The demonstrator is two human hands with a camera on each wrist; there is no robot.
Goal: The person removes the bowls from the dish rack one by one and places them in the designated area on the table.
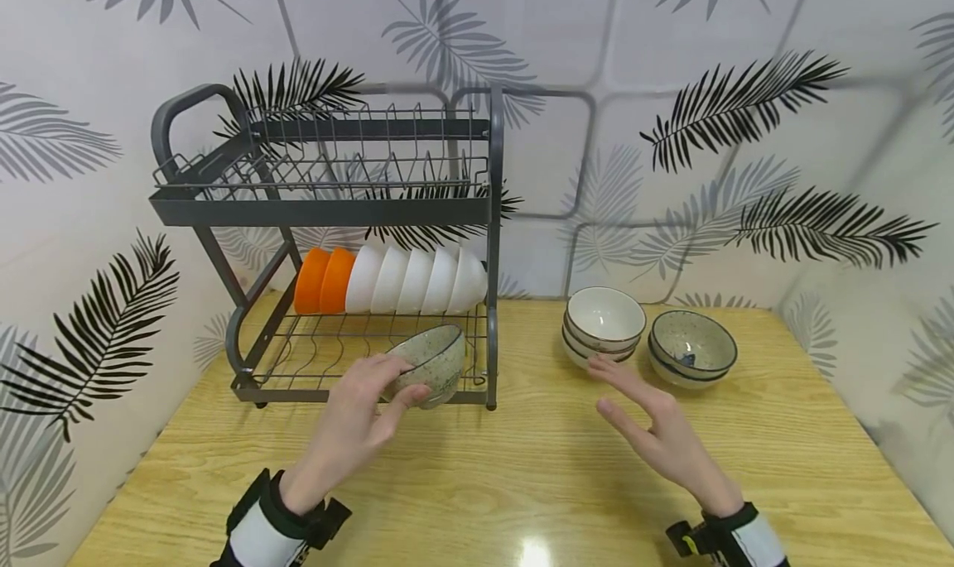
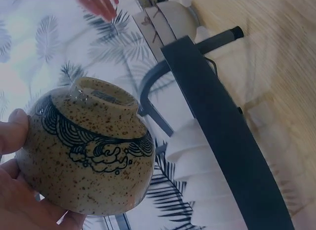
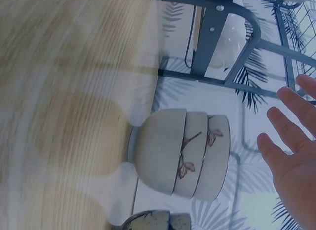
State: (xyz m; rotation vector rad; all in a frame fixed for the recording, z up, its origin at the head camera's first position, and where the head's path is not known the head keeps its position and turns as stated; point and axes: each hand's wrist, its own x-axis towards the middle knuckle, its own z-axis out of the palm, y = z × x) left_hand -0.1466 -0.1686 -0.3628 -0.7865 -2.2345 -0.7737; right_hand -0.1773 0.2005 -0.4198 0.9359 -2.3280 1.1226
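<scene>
My left hand (image 1: 356, 411) grips a speckled beige bowl (image 1: 441, 370) by its side, thumb on the near face. The bowl is tilted in front of the dish rack's lower shelf. Dark wave patterns show on its outside in the left wrist view. With fingers extended and nothing in them, my right hand (image 1: 667, 439) hovers by a stack of white bowls (image 1: 605, 314). In the right wrist view the stacked bowls (image 3: 160, 151) carry brown leaf motifs. Just right of them stands a stack of speckled bowls (image 1: 696, 343).
A dark two-tier dish rack (image 1: 320, 213) stands at the back left. On its lower shelf, two orange bowls (image 1: 311, 281) and several white bowls (image 1: 468, 281) lean in a row; wire slots fill the upper tier. A leaf-patterned wall (image 1: 671, 178) backs the wooden table (image 1: 522, 468).
</scene>
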